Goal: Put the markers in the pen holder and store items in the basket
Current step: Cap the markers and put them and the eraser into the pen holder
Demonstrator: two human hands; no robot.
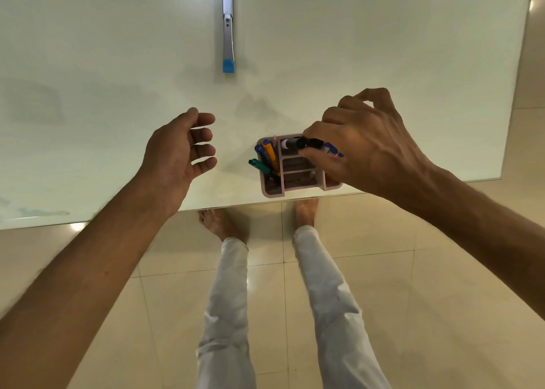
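A pink pen holder (272, 192) with several compartments stands near the front edge of the white table (118, 79). Its left compartment holds a green marker (259, 166), an orange marker (269, 152) and a blue one (259, 150). My right hand (362, 150) hovers over the holder's right side and pinches a black-and-white marker (298, 144) lying level above the top compartment; a blue marker (333, 150) shows under the fingers. My left hand (182, 150) floats to the left of the holder, fingers loosely curled, holding nothing. No basket is in view.
A silver ruler-like tool with a blue end (228, 35) lies at the far middle of the table. The table's front edge (236, 207) runs just below the holder. Below it are the tiled floor (413, 270) and my legs and bare feet.
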